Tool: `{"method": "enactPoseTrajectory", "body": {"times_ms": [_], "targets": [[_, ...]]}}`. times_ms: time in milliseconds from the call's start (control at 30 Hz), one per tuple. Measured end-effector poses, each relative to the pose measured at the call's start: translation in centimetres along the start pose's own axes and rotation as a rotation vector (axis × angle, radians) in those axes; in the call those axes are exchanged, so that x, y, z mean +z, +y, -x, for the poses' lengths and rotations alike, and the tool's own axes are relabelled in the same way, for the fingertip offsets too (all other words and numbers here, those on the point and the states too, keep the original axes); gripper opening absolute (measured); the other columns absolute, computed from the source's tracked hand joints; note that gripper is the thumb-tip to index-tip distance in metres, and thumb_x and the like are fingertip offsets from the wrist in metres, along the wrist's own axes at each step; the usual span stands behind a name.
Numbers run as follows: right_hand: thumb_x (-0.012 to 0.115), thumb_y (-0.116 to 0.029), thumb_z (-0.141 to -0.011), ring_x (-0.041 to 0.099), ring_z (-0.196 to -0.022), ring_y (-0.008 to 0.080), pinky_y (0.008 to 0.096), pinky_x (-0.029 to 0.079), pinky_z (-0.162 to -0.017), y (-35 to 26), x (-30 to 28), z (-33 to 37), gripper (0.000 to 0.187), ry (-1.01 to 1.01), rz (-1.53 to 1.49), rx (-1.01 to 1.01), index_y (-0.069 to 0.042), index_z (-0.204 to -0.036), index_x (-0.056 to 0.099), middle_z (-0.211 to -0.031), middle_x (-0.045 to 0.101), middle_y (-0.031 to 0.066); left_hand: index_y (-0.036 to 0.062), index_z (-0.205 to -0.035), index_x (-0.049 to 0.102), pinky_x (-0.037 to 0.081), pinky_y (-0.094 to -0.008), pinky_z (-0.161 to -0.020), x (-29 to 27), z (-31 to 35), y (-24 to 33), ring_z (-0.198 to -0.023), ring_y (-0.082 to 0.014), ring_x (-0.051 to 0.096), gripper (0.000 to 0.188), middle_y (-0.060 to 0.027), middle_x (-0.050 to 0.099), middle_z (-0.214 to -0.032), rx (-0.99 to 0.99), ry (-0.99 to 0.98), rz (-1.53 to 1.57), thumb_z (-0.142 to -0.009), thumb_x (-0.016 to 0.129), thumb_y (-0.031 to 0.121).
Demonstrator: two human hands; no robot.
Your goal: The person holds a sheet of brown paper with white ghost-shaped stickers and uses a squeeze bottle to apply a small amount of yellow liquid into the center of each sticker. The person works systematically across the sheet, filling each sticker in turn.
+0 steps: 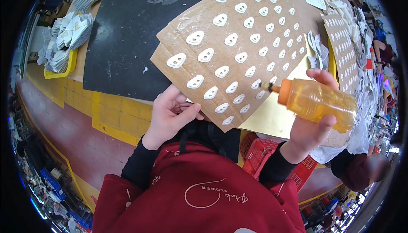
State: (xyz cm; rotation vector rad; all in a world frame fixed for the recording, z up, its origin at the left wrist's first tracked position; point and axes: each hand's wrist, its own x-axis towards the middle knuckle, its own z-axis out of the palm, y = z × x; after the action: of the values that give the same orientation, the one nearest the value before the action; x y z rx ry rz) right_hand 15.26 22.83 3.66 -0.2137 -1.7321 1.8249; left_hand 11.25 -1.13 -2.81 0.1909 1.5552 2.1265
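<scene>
My left hand (169,113) is closed at the near left edge of a brown cardboard sheet (210,69), thumb and curled fingers meeting at its border. A bit of white shows beside those fingers, partly hidden. Rows of small white rounded-triangle pieces (205,55), each with two holes, cover the sheet. In my right hand (312,127) lies a clear plastic bottle (323,104) of amber liquid, tilted on its side. Its orange cap (284,91) carries a dark brush tip (266,86), which points left over the sheet's right part.
A black mat (127,42) lies under the sheet's left side. Stacked white-grey pieces fill a yellow basket (72,65) at far left. Another sheet of pieces (342,50) stands at the right, near grey curved parts (318,50). Below the table edge sits a red crate (261,154).
</scene>
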Motion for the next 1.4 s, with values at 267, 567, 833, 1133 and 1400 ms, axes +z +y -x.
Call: {"method": "enactPoseTrajectory", "body": {"times_ms": [267,567,833,1133,1400], "targets": [[0.057,-0.040,-0.080,0.054,-0.093,0.0231,0.0349,0.046,-0.081,1.0,0.7,0.6,0.056,-0.032,0.096,0.087,0.005,-0.111,0.043,-0.105,0.051,0.0155,-0.0057,-0.116,0.040,0.053,-0.0275,-0.069,-0.4,0.1,0.0,-0.085,-0.0163,0.060,0.036,-0.0126,0.060,-0.095,0.003,-0.041,0.014,-0.081,0.051,-0.004],[0.051,-0.042,-0.084,0.055,-0.092,0.0241,0.0371,0.046,-0.081,0.9,1.8,0.0,0.055,0.059,0.006,0.086,0.005,-0.112,0.044,-0.107,0.051,0.0155,-0.0062,-0.108,0.046,0.053,-0.0268,-0.067,-0.4,0.3,-0.4,-0.078,-0.0169,0.063,0.031,-0.0114,0.063,-0.088,0.039,-0.019,-0.077,-0.079,0.055,-0.002],[0.046,-0.042,-0.087,0.055,-0.096,0.0242,0.0382,0.044,-0.084,0.5,4.6,-1.5,0.054,0.017,-0.138,0.062,0.004,-0.115,0.043,-0.114,0.050,0.0164,-0.0058,-0.101,0.050,0.052,-0.0254,-0.066,0.0,0.7,0.1,-0.076,-0.0159,0.063,0.027,-0.0103,0.063,-0.085,0.157,-0.078,-0.239,-0.076,0.058,-0.003],[0.046,-0.040,-0.087,0.055,-0.096,0.0216,0.0365,0.045,-0.084,0.5,5.7,-2.3,0.051,-0.001,-0.129,0.056,0.003,-0.114,0.044,-0.114,0.050,0.0172,-0.0074,-0.103,0.050,0.052,-0.0250,-0.066,-0.1,0.7,0.6,-0.076,-0.0161,0.062,0.028,-0.0133,0.062,-0.091,0.183,-0.149,-0.299,-0.076,0.056,-0.005],[0.047,-0.040,-0.086,0.055,-0.095,0.0211,0.0358,0.045,-0.083,0.5,6.1,-2.5,0.051,0.003,-0.007,0.009,0.004,-0.113,0.044,-0.113,0.051,0.0166,-0.0048,-0.095,0.055,0.049,-0.0222,-0.061,0.2,0.5,1.4,-0.067,-0.0137,0.064,0.022,-0.0079,0.065,-0.073,0.282,-0.122,-0.412,-0.074,0.060,0.002]]}}
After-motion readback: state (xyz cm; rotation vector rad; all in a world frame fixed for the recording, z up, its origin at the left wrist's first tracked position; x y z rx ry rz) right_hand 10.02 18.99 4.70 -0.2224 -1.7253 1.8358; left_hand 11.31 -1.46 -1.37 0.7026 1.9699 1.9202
